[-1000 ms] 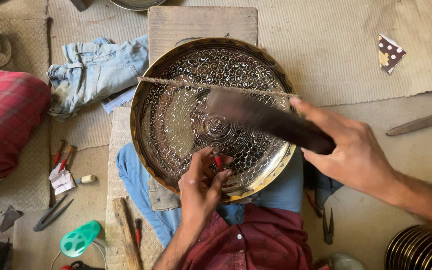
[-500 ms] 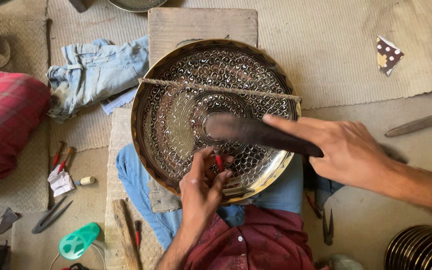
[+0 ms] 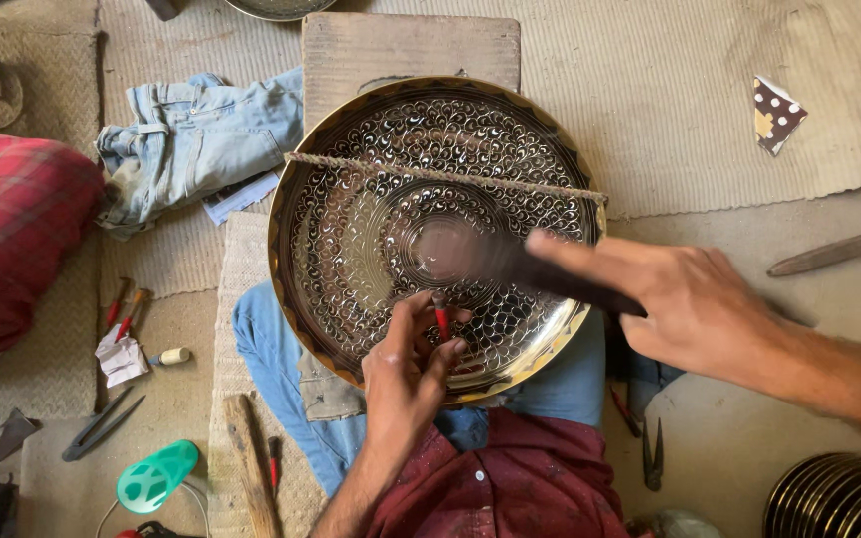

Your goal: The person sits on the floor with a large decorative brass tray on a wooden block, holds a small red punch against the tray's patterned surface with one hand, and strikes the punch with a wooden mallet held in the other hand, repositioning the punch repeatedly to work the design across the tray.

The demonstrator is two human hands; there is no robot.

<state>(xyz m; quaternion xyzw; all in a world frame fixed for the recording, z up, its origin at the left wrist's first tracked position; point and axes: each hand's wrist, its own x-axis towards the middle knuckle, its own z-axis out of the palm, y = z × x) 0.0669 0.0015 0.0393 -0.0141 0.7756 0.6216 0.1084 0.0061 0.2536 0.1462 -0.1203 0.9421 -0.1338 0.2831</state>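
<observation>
A large round brass tray [image 3: 351, 199] with a fine engraved scroll pattern lies on my lap and a wooden board [image 3: 406, 50]. A cord [image 3: 450, 177] runs across its upper half. My left hand [image 3: 406, 374] pinches a small red-handled chisel [image 3: 441, 317], tip down on the tray's lower middle. My right hand [image 3: 695, 309] grips a dark wooden mallet [image 3: 510, 261], blurred, with its head low over the tray's centre, just above the chisel.
Folded jeans [image 3: 191, 139] and a red plaid cushion [image 3: 12, 229] lie left. Small red tools [image 3: 124, 311], metal shears [image 3: 102, 423], a green plastic object [image 3: 156, 476] and a wooden stick [image 3: 251, 463] sit lower left. Stacked dark plates [image 3: 834, 498] stand lower right; a long tool [image 3: 839, 251] lies right.
My right hand has swung the mallet down and leftwards, from above the tray's upper right toward the chisel. My left hand and the chisel have stayed in place.
</observation>
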